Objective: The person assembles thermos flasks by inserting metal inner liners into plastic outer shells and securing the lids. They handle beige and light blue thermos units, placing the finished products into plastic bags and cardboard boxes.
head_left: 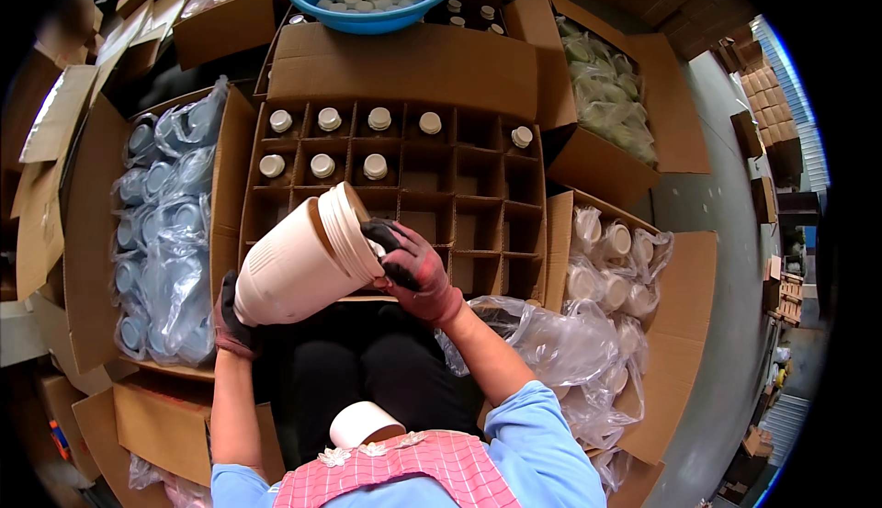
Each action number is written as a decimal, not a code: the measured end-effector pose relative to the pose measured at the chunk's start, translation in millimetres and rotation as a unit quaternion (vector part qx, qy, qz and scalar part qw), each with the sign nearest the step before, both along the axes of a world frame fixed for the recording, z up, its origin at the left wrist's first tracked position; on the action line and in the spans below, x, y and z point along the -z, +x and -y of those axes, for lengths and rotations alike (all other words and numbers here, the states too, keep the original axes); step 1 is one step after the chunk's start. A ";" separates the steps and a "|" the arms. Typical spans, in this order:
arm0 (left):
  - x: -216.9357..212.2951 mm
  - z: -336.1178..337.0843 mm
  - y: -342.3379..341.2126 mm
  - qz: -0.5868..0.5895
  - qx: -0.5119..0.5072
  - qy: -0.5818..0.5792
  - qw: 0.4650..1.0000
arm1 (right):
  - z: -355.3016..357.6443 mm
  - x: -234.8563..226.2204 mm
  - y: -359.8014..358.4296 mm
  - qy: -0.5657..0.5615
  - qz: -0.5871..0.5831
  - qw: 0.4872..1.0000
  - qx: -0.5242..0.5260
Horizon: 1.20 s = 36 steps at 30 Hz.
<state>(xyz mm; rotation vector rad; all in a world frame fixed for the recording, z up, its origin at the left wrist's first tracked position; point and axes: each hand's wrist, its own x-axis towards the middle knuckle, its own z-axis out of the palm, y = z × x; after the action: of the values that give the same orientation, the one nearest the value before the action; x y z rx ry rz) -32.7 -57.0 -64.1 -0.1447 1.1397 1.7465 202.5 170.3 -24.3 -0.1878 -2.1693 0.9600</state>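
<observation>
A nested stack of cream plastic cups (292,274) is held tilted above the near edge of a divided carton, rims up and to the right. My left hand (234,322), in a dark and red glove, is wrapped round the lower end of the stack. My gloved right hand (418,274) is closed at the rims, its fingers curled over the edge; a small white bit shows beside the fingertips. Another cream cup (366,423) lies on my lap. Under the stack, the divided carton (404,197) has several white-capped bottles (375,166) in its far rows.
A blue basin (317,14) of small white caps stands beyond the carton. At left is a box (231,196) of bagged bluish cups. On the right, another box (684,324) has bagged cream cups, with a loose plastic bag (542,338) spilling toward me. Bagged greenish things (606,95) fill the far-right box.
</observation>
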 end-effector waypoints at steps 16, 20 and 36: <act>35.4 -49.7 -25.9 -0.730 0.083 -0.147 0.663 | -235.5 81.0 36.9 0.059 0.358 0.804 0.471; 14.6 -80.7 -13.5 -0.752 0.056 -0.160 0.637 | -324.2 140.9 62.2 0.057 0.526 0.663 0.530; 6.1 -61.3 -11.5 -0.705 0.008 -0.064 0.706 | -222.9 -137.9 111.7 -0.069 0.134 0.973 0.177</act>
<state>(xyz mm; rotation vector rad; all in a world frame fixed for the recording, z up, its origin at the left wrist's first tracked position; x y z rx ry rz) -44.3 4.3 -70.2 1.3579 2.2701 1.6036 314.3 393.2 113.6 -0.7846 -2.2039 0.9173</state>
